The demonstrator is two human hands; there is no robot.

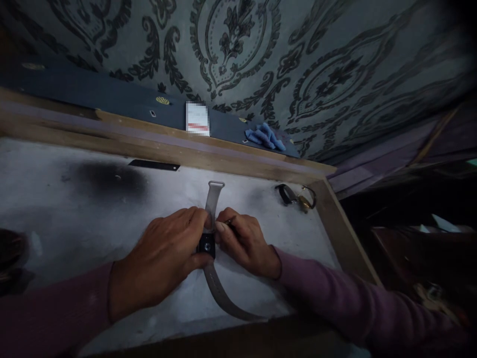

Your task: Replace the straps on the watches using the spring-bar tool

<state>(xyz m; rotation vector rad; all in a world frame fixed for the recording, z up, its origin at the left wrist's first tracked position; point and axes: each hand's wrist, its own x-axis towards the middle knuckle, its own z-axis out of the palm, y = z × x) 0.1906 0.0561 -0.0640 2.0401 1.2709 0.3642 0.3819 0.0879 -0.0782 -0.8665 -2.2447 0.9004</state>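
Observation:
A smartwatch [207,245] with a dark case lies back up, a round sensor showing in its middle. Its grey strap [219,293] spreads both ways, the short loop end pointing away from me and the long end curving toward the tray's near edge. My left hand [167,253] grips the case between thumb and fingers. Against the right side of the watch, near where strap and case meet, my right hand [242,238] pinches a small thin tool [230,221]. Its tip is hidden by my fingers, so its exact kind is unclear.
A wooden-rimmed tray [350,238] with a white surface surrounds the work. Two wristwatches [286,194] lie in its far right corner; a black flat blade [154,164] lies along the back. Behind the rim are a blue cloth [265,136] and a white packet [197,118].

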